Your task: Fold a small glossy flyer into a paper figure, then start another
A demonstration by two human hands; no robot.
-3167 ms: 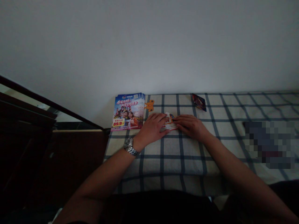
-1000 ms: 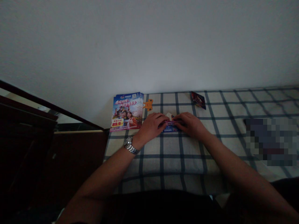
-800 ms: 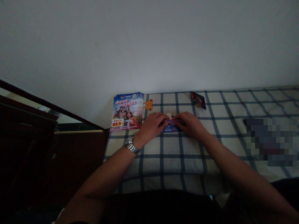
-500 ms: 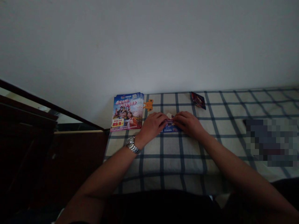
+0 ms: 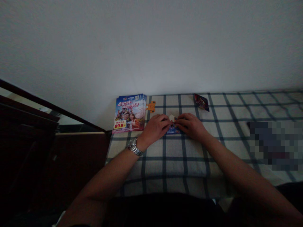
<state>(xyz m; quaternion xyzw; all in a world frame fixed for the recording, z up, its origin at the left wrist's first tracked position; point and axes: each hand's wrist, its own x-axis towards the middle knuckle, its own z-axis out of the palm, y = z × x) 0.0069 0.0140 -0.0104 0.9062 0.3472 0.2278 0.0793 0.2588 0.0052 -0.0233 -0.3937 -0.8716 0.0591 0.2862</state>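
A partly folded paper flyer (image 5: 173, 130), blue with print and a pale flap at its top, lies on the checked cloth between my hands. My left hand (image 5: 157, 126), with a steel watch on the wrist, has its fingers closed on the flyer's left side. On the right side, my right hand (image 5: 189, 125) pinches the paper, its fingertips close to those of the left. Much of the flyer is hidden under my fingers. Left of my left hand sits a stack of printed flyers (image 5: 129, 115) with "89.9" on the top one.
A small folded dark paper piece (image 5: 201, 102) rests near the wall (image 5: 165, 47). An orange bear figure (image 5: 151, 106) shows on the checked cloth (image 5: 153, 164) beside the stack. A blurred-out object (image 5: 274, 145) lies at right. Dark wooden furniture (image 5: 78, 164) stands at left.
Both hands stay nearly in place, with small finger movements on the flyer. Its pale flap shows slightly differently between my fingertips. The whole view has shifted slightly.
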